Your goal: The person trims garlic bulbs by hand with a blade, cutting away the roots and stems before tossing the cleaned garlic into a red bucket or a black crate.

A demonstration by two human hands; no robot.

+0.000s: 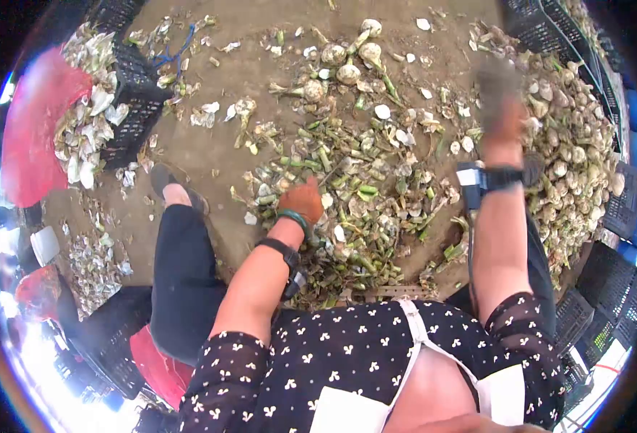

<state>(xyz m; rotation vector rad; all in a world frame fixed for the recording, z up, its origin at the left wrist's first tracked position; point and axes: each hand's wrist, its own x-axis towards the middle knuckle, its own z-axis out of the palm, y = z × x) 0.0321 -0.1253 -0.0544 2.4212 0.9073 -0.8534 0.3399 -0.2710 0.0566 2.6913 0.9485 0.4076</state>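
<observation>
My left hand, in an orange-brown glove, is closed above a heap of cut garlic stalks. A thin dark strip seems to stick out past its fingers, too small to name. My right hand reaches forward on the right, smeared by motion, so its fingers and anything in them cannot be made out. It is nearest to a large pile of garlic bulbs. Several garlic bulbs with stalks lie on the ground ahead, apart from both hands.
A black crate with garlic scraps and a red sack stand at the left. More black crates line the right side. A blue cord lies on the ground. My left foot rests beside the stalk heap.
</observation>
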